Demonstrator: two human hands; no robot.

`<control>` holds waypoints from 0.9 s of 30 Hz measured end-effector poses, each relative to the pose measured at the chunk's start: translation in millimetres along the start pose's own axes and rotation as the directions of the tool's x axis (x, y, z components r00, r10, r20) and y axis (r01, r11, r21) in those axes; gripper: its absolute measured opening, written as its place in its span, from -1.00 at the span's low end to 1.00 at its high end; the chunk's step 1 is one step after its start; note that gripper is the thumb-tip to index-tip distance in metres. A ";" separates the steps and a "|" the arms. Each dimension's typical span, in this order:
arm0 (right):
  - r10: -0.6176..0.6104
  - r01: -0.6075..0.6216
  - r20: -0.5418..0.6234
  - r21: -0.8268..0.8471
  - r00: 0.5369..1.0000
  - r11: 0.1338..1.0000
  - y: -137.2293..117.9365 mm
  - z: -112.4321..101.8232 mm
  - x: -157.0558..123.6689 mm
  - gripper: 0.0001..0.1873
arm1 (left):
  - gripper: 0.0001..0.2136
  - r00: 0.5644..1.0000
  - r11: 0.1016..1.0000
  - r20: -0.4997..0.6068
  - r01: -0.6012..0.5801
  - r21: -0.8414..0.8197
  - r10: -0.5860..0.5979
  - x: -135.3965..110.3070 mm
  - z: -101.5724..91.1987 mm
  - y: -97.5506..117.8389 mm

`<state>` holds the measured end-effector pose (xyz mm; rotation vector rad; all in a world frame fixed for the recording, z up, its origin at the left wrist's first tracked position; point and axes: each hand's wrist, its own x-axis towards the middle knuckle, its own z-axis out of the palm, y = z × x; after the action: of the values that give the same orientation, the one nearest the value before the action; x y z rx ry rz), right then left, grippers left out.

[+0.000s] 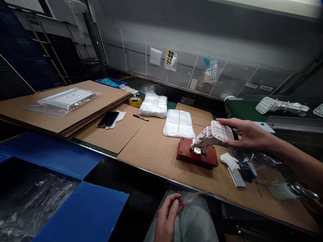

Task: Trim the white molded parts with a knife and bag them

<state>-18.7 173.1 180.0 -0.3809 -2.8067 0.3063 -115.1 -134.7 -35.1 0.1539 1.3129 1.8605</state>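
Note:
At the right, my right hand [242,132] grips a white plastic part [222,131] by its flat, perforated end plate. The part's narrower, ribbed body tilts down to the left, its lower end at the red block fixture [198,159]; whether it is seated there I cannot tell. A shiny round metal piece shows on top of the fixture. Low in the view, my left hand [169,215] rests over my lap with fingers loosely curled and no object visible in them.
Bundles of white bags [178,123] lie behind the fixture. A phone [108,119], pen [140,117] and tape roll [135,101] are to the left, near stacked cardboard [63,124]. White scraps [230,161] and a pump bottle [285,191] sit right. More white parts [282,106] rest on a green belt.

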 end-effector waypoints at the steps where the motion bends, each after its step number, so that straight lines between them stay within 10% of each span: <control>1: 0.017 -0.016 -0.053 0.012 0.998 1.000 -6.7 -1.6 -14.2 -0.21 | -0.52 1.000 0.998 0.005 0.019 -0.058 -0.019 0.0 6.2 -0.1; 10: 0.040 0.017 -0.167 0.327 0.985 0.945 -83.0 91.8 -144.9 -0.07 | -0.34 0.971 0.799 0.185 0.228 -0.556 -0.149 5.5 55.5 12.2; 15: -0.098 0.150 -0.177 0.307 0.979 0.940 -97.0 145.0 -182.7 0.02 | -0.57 0.897 0.710 0.126 0.416 -0.569 -0.424 4.5 59.1 -0.9; 18: 0.119 -0.012 -0.218 0.439 0.969 0.899 -100.4 163.5 -206.9 -0.07 | -0.71 0.856 0.735 -0.003 0.442 -0.515 -0.517 6.3 58.8 -7.2; 22: 0.637 -0.391 -0.050 0.752 0.769 0.530 -100.1 178.8 -229.2 -0.56 | -0.72 0.874 0.799 -0.094 0.388 -0.459 -0.477 7.1 57.9 -15.4; 27: 0.668 -0.411 0.244 0.906 0.703 0.102 -89.4 193.0 -234.5 -0.37 | -0.50 0.900 0.862 -0.045 0.399 -0.312 -0.433 1.3 51.1 -35.3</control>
<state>117.2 -11.5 -38.5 -1.0493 -1.6031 1.8001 -69.4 -93.0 -42.0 -0.3756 1.0218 1.6765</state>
